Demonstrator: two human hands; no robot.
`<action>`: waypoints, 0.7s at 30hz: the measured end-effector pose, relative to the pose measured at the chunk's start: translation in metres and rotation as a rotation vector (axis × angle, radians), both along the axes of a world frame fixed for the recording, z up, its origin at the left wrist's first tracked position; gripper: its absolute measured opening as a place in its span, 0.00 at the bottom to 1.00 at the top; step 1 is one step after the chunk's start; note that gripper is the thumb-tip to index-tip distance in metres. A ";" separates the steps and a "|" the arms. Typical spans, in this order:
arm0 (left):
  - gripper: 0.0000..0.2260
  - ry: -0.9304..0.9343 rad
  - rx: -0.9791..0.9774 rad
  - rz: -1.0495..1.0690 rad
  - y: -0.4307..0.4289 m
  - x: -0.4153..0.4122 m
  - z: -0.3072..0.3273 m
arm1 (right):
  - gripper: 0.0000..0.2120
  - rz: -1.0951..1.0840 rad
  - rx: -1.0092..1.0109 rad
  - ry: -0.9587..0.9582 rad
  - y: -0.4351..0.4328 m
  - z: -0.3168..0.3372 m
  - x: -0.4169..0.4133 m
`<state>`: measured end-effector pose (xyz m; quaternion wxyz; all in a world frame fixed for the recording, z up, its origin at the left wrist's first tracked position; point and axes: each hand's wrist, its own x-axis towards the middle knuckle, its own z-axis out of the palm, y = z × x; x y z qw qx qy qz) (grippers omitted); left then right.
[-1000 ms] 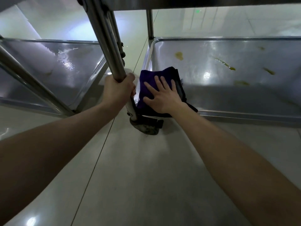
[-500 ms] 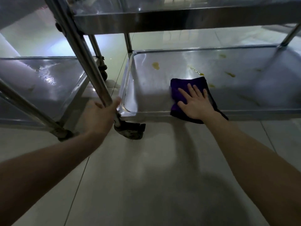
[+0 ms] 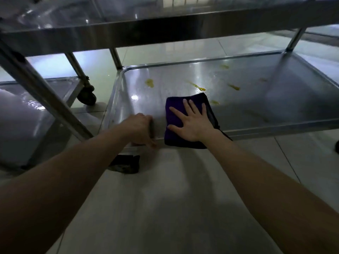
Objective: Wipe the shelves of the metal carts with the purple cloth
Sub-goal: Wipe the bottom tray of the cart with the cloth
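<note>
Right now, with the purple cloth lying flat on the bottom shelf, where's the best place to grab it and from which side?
Pinch the purple cloth at its near edge, which drapes over the shelf's front rim, probably coming from the front, below the right hand. That overhang is the only part with room under it; the rest lies pressed flat on the metal.

Dim, bluish light. Glare streaks the lower cart shelf (image 3: 238,99) just beyond the purple cloth (image 3: 185,123); a shadow darkens its right end. Edges bow outward; the left hand (image 3: 139,127) looks motion-blurred, perhaps.

Right hand (image 3: 192,123) flat, left hand (image 3: 139,128) curled.
</note>
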<state>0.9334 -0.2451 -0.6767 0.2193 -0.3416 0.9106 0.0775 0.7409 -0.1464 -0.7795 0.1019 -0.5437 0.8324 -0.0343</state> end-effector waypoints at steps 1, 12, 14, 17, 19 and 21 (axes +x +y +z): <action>0.53 0.004 -0.014 -0.013 -0.002 -0.001 -0.006 | 0.42 -0.006 -0.003 0.013 -0.004 -0.002 0.000; 0.53 0.114 -0.015 0.013 -0.017 0.006 -0.014 | 0.31 -0.082 -0.049 0.015 0.026 -0.005 -0.061; 0.54 0.120 -0.019 0.015 -0.017 0.006 -0.013 | 0.31 -0.184 -0.005 0.018 0.066 -0.002 -0.110; 0.58 0.119 -0.015 0.025 -0.013 0.006 -0.012 | 0.34 -0.342 0.054 0.001 0.116 0.004 -0.159; 0.58 0.119 -0.009 0.016 -0.010 0.006 -0.013 | 0.37 -0.391 0.071 -0.004 0.118 0.004 -0.159; 0.58 0.123 -0.013 0.011 -0.009 0.008 -0.013 | 0.36 -0.397 0.056 0.004 0.099 0.003 -0.137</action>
